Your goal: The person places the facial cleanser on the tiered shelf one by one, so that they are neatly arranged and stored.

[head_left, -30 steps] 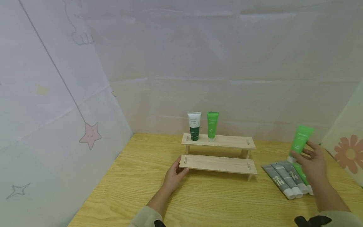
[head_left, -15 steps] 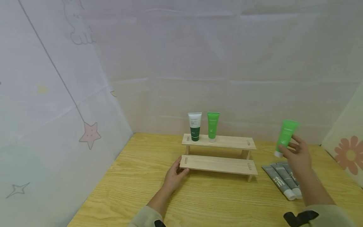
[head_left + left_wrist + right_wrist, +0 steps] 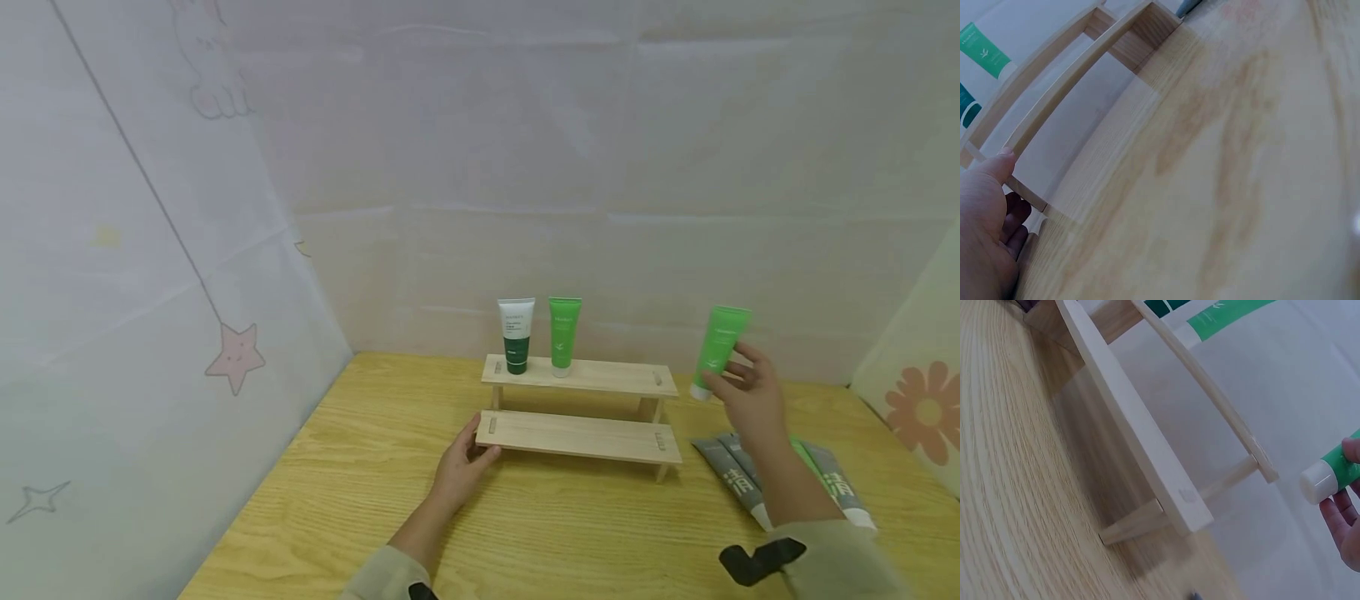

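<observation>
My right hand (image 3: 756,404) pinches a green squeeze tube (image 3: 723,335) in the air, right of the two-tier wooden display stand (image 3: 577,434). Its white cap points down and the tube leans a little; in the right wrist view the white cap (image 3: 1319,482) juts past the fingertips, level with the stand's end. With thumb at the front edge and fingers behind, my left hand (image 3: 456,468) grips the left end of the lower tier. On the upper tier (image 3: 615,377) a white and dark green tube (image 3: 516,333) and another green tube (image 3: 563,332) stand upright on their caps.
At the right of the wooden table (image 3: 360,492) lie several grey tubes (image 3: 729,473) and a green tube (image 3: 812,463), partly hidden by my right forearm. A pale printed cloth (image 3: 480,167) hangs behind and at both sides of the table.
My right hand has carried the green tube leftward from above the lying tubes to beside the stand, turning it a little more upright. The left hand stays on the stand.
</observation>
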`<state>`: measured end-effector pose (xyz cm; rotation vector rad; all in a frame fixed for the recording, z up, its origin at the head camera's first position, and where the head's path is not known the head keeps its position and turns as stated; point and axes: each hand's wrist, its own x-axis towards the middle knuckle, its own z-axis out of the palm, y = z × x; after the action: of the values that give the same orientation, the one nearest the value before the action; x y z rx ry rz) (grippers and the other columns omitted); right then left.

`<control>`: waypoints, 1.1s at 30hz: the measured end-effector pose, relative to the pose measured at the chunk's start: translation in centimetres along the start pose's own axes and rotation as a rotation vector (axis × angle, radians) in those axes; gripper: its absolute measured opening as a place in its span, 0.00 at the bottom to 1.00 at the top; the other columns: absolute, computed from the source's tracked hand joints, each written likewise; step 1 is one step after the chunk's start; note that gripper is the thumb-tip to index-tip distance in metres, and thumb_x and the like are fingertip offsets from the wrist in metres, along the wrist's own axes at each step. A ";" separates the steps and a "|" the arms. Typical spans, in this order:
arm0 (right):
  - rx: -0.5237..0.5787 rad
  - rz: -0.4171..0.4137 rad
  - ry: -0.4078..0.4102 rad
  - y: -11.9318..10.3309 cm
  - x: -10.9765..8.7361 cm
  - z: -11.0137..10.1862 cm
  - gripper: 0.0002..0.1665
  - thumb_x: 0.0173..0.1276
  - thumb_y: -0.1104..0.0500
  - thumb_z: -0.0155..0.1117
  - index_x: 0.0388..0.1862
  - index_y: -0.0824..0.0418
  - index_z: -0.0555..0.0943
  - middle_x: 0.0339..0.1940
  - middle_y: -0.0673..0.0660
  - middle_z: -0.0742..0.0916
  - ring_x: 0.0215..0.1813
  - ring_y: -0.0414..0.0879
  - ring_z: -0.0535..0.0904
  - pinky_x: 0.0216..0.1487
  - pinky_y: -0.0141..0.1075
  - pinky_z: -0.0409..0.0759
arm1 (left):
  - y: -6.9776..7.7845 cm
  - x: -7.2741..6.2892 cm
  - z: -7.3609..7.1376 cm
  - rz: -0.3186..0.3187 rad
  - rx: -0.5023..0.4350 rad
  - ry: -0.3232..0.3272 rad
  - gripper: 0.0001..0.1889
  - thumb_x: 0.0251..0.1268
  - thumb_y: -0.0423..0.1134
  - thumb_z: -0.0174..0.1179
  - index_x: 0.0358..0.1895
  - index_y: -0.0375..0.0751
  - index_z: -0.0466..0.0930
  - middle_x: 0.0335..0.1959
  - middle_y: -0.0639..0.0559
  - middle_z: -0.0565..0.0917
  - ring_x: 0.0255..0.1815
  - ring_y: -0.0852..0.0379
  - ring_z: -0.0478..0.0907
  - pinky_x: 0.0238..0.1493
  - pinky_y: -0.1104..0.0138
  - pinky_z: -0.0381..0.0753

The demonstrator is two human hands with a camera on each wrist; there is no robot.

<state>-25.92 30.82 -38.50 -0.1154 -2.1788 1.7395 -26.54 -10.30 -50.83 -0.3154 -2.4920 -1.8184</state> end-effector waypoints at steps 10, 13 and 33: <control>-0.077 -0.003 0.011 -0.9 0.7 2.5 0.43 0.67 0.53 0.68 0.76 0.54 0.58 0.44 0.37 0.77 0.41 0.24 0.76 0.41 0.19 0.77 | 0.2 0.0 0.1 0.002 0.006 0.016 0.39 0.70 0.46 0.60 0.77 0.37 0.52 0.72 0.37 0.67 0.66 0.40 0.72 0.65 0.47 0.74; -0.075 -0.001 -0.004 -0.9 0.9 3.3 0.44 0.67 0.52 0.68 0.76 0.54 0.58 0.45 0.38 0.77 0.42 0.24 0.76 0.41 0.19 0.77 | 0.1 0.0 0.1 0.012 -0.001 0.016 0.39 0.70 0.45 0.60 0.77 0.36 0.52 0.72 0.37 0.67 0.66 0.40 0.72 0.64 0.47 0.74; -0.019 0.049 -0.071 -1.8 1.4 8.1 0.44 0.68 0.56 0.67 0.76 0.53 0.54 0.60 0.56 0.76 0.49 0.36 0.73 0.44 0.23 0.79 | 0.2 0.0 -0.1 0.030 0.000 0.005 0.39 0.70 0.44 0.60 0.77 0.37 0.52 0.73 0.36 0.67 0.63 0.40 0.74 0.62 0.50 0.77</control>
<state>-29.51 23.28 -37.98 -0.1146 -2.2615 1.7756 -26.52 -10.29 -50.61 -0.3458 -2.4698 -1.8057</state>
